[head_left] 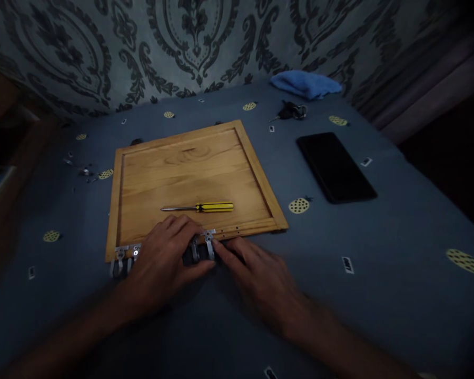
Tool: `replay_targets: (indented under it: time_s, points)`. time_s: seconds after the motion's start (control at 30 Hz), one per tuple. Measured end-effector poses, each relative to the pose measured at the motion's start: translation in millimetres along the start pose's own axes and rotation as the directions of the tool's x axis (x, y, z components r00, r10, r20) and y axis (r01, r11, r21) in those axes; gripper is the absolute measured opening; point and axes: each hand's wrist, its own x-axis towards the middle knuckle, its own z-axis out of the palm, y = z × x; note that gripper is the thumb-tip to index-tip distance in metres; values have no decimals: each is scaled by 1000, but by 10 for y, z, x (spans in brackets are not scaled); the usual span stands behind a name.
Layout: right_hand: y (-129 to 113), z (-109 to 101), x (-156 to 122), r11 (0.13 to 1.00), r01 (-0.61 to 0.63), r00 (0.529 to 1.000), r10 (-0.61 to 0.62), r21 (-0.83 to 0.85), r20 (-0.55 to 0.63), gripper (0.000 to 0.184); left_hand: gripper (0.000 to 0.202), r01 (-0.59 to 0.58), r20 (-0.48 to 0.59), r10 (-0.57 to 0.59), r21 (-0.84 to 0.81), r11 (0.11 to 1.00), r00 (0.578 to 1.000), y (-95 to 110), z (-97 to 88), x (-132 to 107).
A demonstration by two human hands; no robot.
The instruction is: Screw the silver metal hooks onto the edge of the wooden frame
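Note:
A square wooden panel (189, 173) with a raised frame lies on a blue cloth. A yellow-and-black screwdriver (205, 207) rests on it near the front. Metal hinges sit along the front edge, one at the left corner (122, 257) and one in the middle (207, 245). My left hand (161, 263) lies over the front edge with fingers curled against the middle hinge. My right hand (256, 276) touches the same hinge from the right, its fingertips pinched on the metal.
A black phone (335, 166) lies to the right of the panel. Keys (290, 111) and a folded blue cloth (306, 84) are at the back right. Small screws and metal parts (82, 171) are scattered at the left. A patterned wall rises behind.

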Motion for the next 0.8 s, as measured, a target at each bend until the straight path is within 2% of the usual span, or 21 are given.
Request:
replay_targets:
  time_s: [0.33,0.63,0.8]
  points:
    - [-27,-29,23,999,7,999,-8,-32,-43,40,31,-29,-2,29,5,1000,1000,6,-24,7]
    - [-17,-13,44,1000,-3,993,4,8,-114,39,32,-19,-3,19,1,1000,1000,-6,-6,-2]
    - [-23,-31,37,1000,-2,998,1,-9,-56,39,27,-8,17,8,-1,1000,1000,6,-25,12]
